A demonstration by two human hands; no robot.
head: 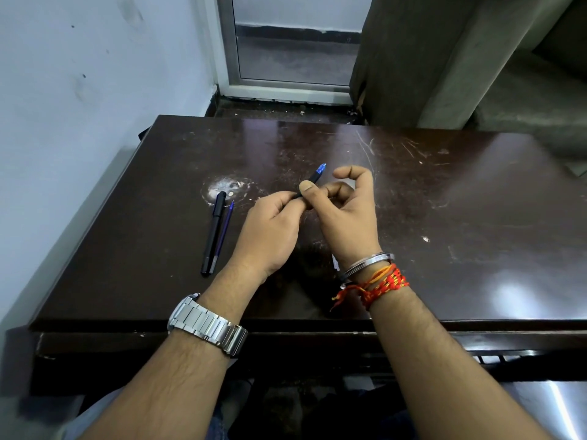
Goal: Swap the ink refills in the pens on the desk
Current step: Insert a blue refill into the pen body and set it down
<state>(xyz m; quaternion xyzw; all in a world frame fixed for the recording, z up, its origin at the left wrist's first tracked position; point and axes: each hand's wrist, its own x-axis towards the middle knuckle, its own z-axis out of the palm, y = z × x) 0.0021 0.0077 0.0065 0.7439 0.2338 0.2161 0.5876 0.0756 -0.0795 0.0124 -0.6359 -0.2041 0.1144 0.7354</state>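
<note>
Pen (313, 179) with a blue tip hovers over the middle of the desk (444, 217), tip pointing far and right. The left hand (270, 230) curls round its near end. The right hand (346, 214) pinches the barrel under the thumb, forefinger raised. To the left lie a black pen (213, 233) and a loose refill (223, 235), side by side. The pen looks light, stiff and smooth, so probably slippery; grip each side of the joint. The thin refill likely bends, so hold it near its end.

Desk (444, 201): dark glossy wood, scratched. Watch (208, 325): brushed metal. Pen (214, 230): matt black plastic. Wrist threads (382, 285): cloth.
</note>
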